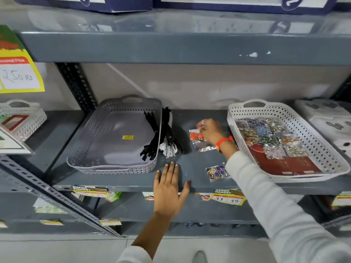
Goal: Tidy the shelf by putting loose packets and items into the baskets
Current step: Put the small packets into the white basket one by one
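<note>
Step in hand, as judged: gathering loose jewellery packets off the grey metal shelf (199, 160) for the white basket (334, 164) at right, already part-filled with similar packets. Right hand (210, 130) reaches to the far middle of the shelf, its grip pinched together on a small clear packet (200, 123); blur hides the exact hold. Left hand (168, 188) rests flat and open on the shelf's near edge, holding nothing. Still loose: an orange-bead packet (196, 137) and a silvery one (203, 147) just under the right hand, a blue-stone packet (217, 171) nearer. Next move likely calls for carrying the pinched packet right, over the basket rim. Grey basket (114, 137) at left holds black zippers (152, 137); more lie beside it. Shop racking, price tags along shelf edges.
</note>
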{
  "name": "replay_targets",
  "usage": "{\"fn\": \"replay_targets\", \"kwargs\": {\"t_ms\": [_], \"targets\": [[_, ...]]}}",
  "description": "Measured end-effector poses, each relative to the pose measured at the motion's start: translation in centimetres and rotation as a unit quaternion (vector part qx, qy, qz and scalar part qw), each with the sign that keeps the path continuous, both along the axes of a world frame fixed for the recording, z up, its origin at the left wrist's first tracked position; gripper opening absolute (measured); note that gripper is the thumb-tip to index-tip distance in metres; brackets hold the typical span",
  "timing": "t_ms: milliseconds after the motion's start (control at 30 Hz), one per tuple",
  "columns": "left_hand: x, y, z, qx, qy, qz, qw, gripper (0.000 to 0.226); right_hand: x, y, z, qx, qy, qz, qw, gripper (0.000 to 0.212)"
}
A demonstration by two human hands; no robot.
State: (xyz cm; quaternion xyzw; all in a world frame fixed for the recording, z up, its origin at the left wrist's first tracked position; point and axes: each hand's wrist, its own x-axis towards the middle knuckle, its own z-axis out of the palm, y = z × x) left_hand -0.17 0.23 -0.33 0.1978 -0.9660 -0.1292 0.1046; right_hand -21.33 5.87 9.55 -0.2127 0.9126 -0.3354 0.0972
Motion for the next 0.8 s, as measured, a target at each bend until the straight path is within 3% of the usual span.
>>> {"fn": "replay_targets", "kwargs": {"t_ms": [233, 333, 600, 733, 800], "targets": [[-1.5, 1.5, 0.7, -0.006, 0.010, -0.051, 0.999, 0.065, 0.7, 3.9, -1.2, 0.167, 0.028, 0.073, 0.983, 0.030], [-2.0, 2.0, 0.7, -0.013, -0.029, -0.048, 0.998, 0.073, 1.3, 3.4, -1.5, 0.208, 0.056, 0.106, 0.971, 0.033], [-2.0, 1.7, 0.3, -0.024, -0.027, -0.058, 0.998, 0.082, 0.5, 2.7, -1.5, 0.305, 0.076, 0.129, 0.941, 0.034], [-2.1, 1.8, 0.2, -0.018, -0.027, -0.060, 0.998, 0.083, 0.3, 2.8, -0.7, 0.322, 0.050, 0.139, 0.935, 0.032], [-2.1, 1.8, 0.3, -0.019, -0.025, -0.063, 0.998, 0.084, 0.3, 2.9, -0.3, 0.280, 0.032, 0.137, 0.949, 0.031]]}}
